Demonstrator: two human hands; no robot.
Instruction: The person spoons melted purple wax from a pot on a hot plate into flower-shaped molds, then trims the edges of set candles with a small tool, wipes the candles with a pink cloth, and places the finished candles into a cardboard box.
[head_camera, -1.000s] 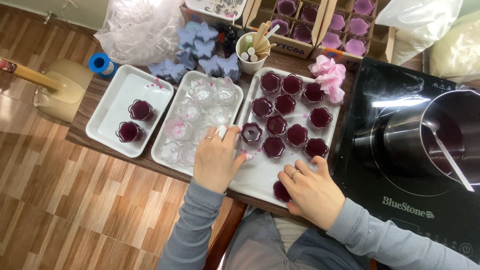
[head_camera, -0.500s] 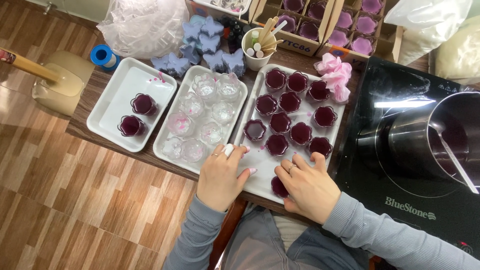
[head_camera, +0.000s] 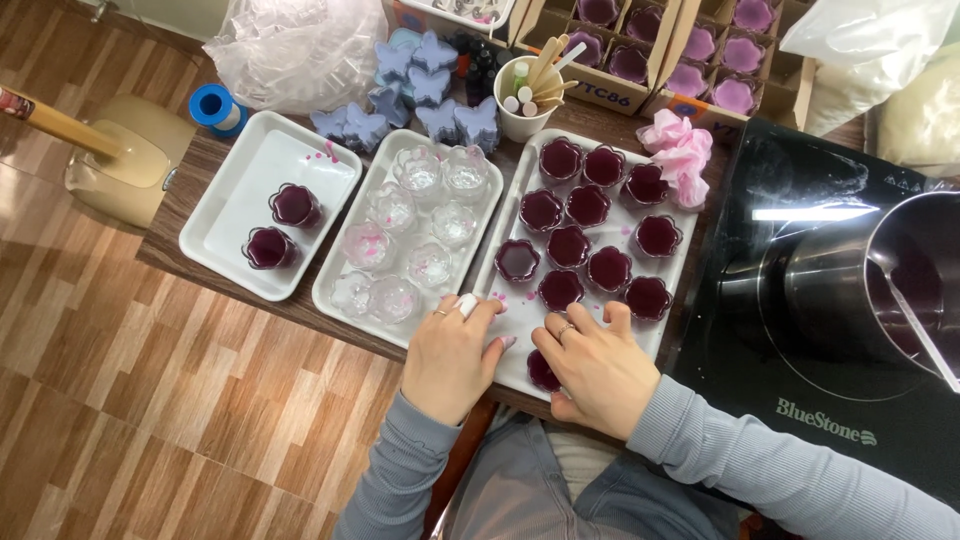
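On the right tray's (head_camera: 520, 375) near edge, your left hand (head_camera: 455, 355) has withdrawn, loosely curled, holding nothing. Your right hand (head_camera: 597, 368) stays cupped over a dark-filled cup (head_camera: 541, 372); grip cannot be told.

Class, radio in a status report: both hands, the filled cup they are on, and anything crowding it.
Left hand and right hand on right tray's near edge. Right hand covers dark purple filled cup. Grip unclear. Other filled cups crowd just beyond.
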